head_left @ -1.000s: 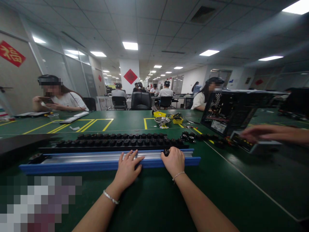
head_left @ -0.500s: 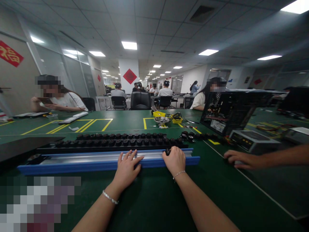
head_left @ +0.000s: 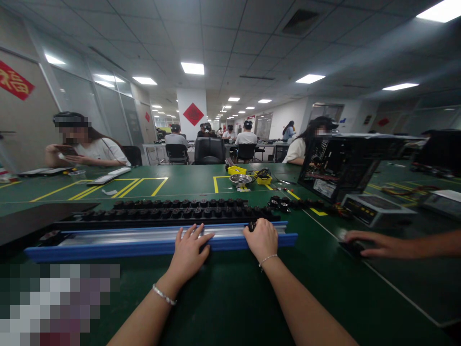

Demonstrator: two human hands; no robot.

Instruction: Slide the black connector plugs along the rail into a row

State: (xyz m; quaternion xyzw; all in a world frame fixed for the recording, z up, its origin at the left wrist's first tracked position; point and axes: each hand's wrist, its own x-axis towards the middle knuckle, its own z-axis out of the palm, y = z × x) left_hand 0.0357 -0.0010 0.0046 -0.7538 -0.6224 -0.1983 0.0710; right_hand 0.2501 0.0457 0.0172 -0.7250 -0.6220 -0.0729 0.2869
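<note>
A long blue-edged channel (head_left: 118, 246) with a shiny metal inner strip lies across the green table before me. My left hand (head_left: 190, 250) rests on its middle, fingers spread over the strip and near rim. Toward the channel's right end, my right hand (head_left: 262, 239) is curled around a small round black part (head_left: 251, 226), most of it hidden by the fingers. Another black part (head_left: 51, 237) sits in the channel's left end. Just behind are racks holding rows of similar black round parts (head_left: 173, 214).
At the right, another person's hand (head_left: 367, 242) lies over a dark object on the table. An open computer case (head_left: 338, 166) and a power supply unit (head_left: 376, 210) stand beyond it. Farther back are a metal bowl (head_left: 240, 179) and yellow trays (head_left: 236, 170). A black panel (head_left: 32, 223) lies at left.
The other person's hand at the right has shifted slightly right, showing a dark object under it. My own hands have barely moved.
</note>
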